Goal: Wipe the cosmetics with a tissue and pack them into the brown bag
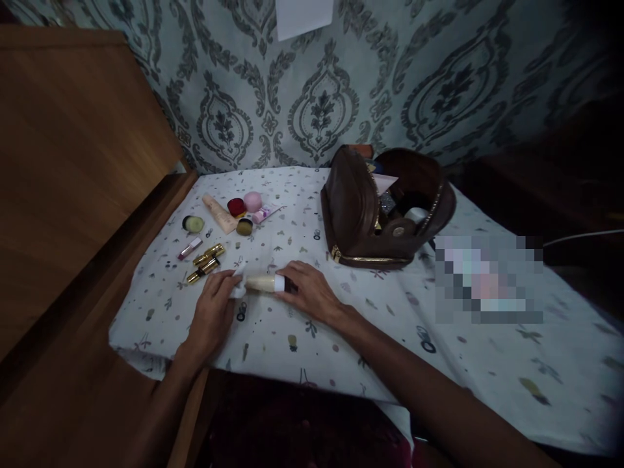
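My right hand (308, 290) is closed around the dark cap end of a cream-coloured cosmetic bottle (262, 283) with a white collar, held sideways just over the cloth. A crumpled white wipe (239, 286) is pinched in my left hand (217, 300), close against the bottle's other end. Whether it touches the bottle I cannot tell. Beyond my left hand lie two gold-and-black lipsticks (203, 269) and a lip gloss tube (190, 248). Farther back are a beige tube (219, 213), a red jar (236, 207), a pink jar (252, 201), a small pink tube (266, 213) and two greenish jars (194, 224).
An unzipped brown cosmetic bag (353, 208), full of items, stands at the back right on the patterned white tablecloth (292, 344). A blurred-out object (487, 279) lies to the right. A wooden cabinet (82, 117) borders the left, with a patterned wall (322, 97) behind.
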Demonstrator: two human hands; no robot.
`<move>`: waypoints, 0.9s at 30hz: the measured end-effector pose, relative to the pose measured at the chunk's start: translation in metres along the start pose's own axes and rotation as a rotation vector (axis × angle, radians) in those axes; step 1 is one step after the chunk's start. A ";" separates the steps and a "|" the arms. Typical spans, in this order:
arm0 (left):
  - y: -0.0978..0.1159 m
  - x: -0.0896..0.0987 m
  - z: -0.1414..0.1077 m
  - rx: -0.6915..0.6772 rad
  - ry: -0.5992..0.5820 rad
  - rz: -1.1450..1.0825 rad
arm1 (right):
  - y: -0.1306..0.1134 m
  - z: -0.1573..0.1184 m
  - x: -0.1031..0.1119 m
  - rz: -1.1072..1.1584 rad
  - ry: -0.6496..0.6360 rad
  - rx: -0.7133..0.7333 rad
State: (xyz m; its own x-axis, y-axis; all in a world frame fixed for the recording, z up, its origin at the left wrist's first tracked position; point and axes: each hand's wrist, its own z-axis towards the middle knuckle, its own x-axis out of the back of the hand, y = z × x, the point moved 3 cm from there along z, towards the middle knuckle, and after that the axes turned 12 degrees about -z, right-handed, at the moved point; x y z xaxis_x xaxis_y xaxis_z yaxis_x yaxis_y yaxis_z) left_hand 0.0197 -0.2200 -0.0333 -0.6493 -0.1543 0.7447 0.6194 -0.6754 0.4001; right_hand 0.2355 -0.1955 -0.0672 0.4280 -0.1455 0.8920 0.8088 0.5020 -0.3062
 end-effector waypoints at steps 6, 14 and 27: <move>-0.006 -0.014 0.003 0.046 0.009 -0.045 | 0.006 -0.002 0.002 0.001 0.036 -0.104; -0.007 -0.020 0.000 0.028 -0.067 0.025 | 0.005 -0.002 -0.001 0.189 0.013 -0.053; 0.027 -0.043 0.015 -0.163 -0.188 0.084 | 0.007 0.000 -0.002 0.199 -0.016 -0.126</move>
State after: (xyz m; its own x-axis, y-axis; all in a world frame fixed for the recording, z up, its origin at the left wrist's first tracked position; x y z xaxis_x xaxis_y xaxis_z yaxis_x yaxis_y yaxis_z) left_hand 0.0712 -0.2201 -0.0468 -0.4961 -0.0883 0.8638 0.5785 -0.7755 0.2530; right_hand 0.2408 -0.1919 -0.0713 0.5781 -0.0399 0.8150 0.7536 0.4090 -0.5146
